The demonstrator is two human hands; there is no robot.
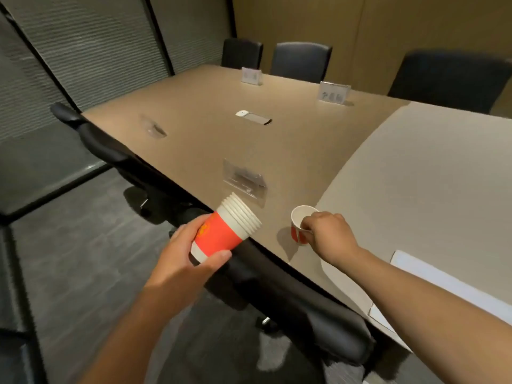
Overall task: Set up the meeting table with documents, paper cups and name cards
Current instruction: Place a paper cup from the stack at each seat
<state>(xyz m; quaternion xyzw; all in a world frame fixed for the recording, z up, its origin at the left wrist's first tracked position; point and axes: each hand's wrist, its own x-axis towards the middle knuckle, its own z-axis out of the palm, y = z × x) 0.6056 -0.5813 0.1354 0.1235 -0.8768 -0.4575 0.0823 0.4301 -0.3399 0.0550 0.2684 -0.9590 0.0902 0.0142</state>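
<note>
My left hand grips a stack of red-and-white paper cups, tilted with the rims pointing up and right, just off the near edge of the meeting table. My right hand holds a single red-and-white paper cup by its rim; the cup stands upright on the table near the front edge. A clear name card holder stands just behind the cups. Two more name cards stand at the far side. White documents lie at the right, under my right forearm.
Black office chairs are pushed in along the near edge, with more chairs at the far side. A cable port cover sits in the table's middle, a recessed one to its left. Blinds cover the glass wall on the left.
</note>
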